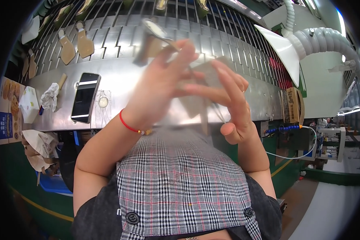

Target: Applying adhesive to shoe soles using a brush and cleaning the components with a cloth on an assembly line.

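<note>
My left hand [156,88], with a red cord bracelet at the wrist, is raised over the metal worktop and smeared by motion. A blurred shoe-like piece [156,29], with a pale oval end and a brown part beneath, meets its fingertips. It appears gripped there. Close by on the right, my right hand [238,100] has its fingers stretched out and its thumb apart. Thin strap-like strands [218,113] hang beside its fingers. Between the hands is a blurred greyish flat piece [210,68]; I cannot make out whether it belongs to the shoe-like piece.
Tan shoe soles [85,43] lie on the slatted metal conveyor [120,34]; several shoe forms stand farther back. On the left are a black phone [86,97], a clear packet [103,103] and crumpled white tissue [50,97]. A white hood [284,54] and cardboard [294,105] stand right.
</note>
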`<state>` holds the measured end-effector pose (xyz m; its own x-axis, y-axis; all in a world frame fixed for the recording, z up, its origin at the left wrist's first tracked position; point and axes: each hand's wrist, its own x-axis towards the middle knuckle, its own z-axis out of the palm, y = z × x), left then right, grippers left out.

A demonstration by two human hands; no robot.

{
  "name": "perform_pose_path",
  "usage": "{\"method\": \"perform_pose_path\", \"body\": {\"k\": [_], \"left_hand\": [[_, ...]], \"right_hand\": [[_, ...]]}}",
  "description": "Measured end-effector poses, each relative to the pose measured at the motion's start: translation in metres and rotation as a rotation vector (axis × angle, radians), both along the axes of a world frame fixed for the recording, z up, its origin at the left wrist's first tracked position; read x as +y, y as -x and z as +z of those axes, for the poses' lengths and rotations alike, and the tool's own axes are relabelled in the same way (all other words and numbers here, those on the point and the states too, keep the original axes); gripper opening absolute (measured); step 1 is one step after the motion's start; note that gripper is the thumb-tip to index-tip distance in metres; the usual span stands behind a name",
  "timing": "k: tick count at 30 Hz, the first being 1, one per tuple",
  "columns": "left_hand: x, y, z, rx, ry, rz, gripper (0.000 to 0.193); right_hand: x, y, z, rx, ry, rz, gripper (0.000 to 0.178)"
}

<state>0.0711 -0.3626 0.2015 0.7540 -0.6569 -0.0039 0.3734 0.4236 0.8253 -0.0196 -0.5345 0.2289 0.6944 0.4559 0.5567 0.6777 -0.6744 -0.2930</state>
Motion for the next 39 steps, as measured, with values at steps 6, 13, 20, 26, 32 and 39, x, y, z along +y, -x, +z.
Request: {"method": "perform_pose_path", "body": {"k": [6,13,20,26,32,39], "left_hand": [[0.005,-0.008,-0.012,-0.047,-0.014,-0.024,0.069],[0.005,-0.02,-0.028,-0.323,-0.035,0.031,0.077],[0.009,-0.022,-0.006,0.02,-0.011,-0.014,0.085],[0.003,-0.029,0.003,0.201,0.211,-0.041,0.074],[0.008,-0.04,-0.006,0.352,0.277,-0.105,0.065],[0.034,-0.068,-0.044,0.168,0.163,-0.149,0.061]], "right_hand": [[-0.004,0.045,0.002,0.29,-0.373,0.063,0.081],[-0.025,0.07,-0.07,0.455,-1.177,-0.066,0.066],[0.013,0.12,-0.143,1.22,-1.141,-0.2,0.057],[-0.025,0.158,-0.163,1.246,-1.025,-0.355,0.047],[-0.056,0.182,-0.215,0.864,-1.521,-0.74,0.031],[-0.049,0.177,-0.243,0.878,-1.651,-0.762,0.027]]}}
